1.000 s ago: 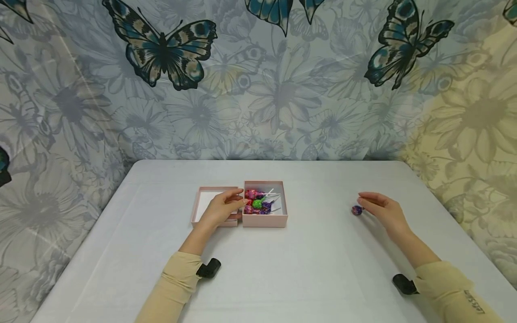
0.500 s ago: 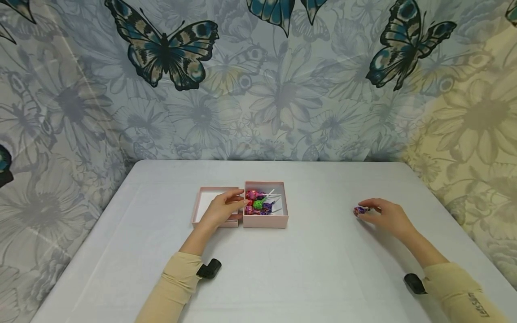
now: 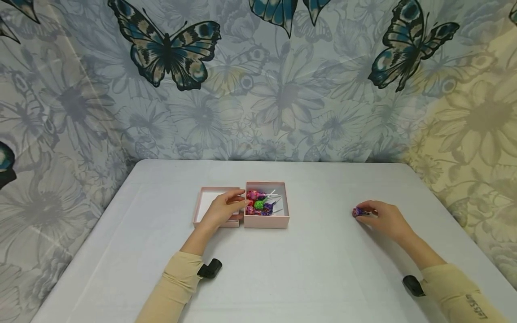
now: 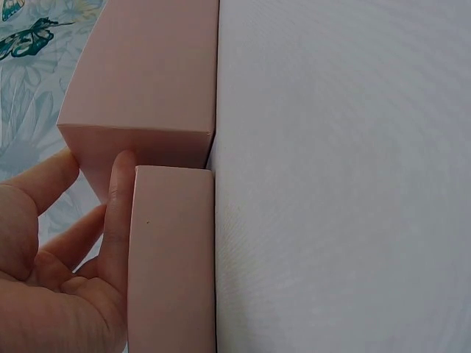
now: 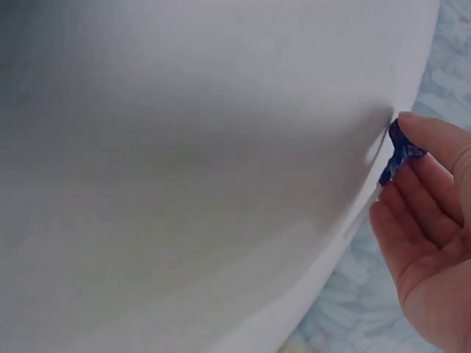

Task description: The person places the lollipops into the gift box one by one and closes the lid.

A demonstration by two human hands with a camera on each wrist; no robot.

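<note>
My left hand reaches across the pink box lid and touches the left wall of the pink box. In the left wrist view its fingers lie fairly straight against the box's side. Several wrapped lollipops, among them a green lollipop, lie in the box, their white sticks pointing right. At the right of the table, my right hand pinches a lollipop in a dark purple wrapper between thumb and fingertips. The right wrist view shows the lollipop's twisted blue-purple wrapper; its stick is mostly hidden.
A white table carries everything, with a butterfly-patterned cloth hanging behind it. The lid stands just left of the box. Each sleeve has a black wrist camera, such as the right camera.
My right hand has closed its fingers on the lollipop, which earlier showed beyond the fingertips, and has shifted slightly. The left hand has stayed at the box.
</note>
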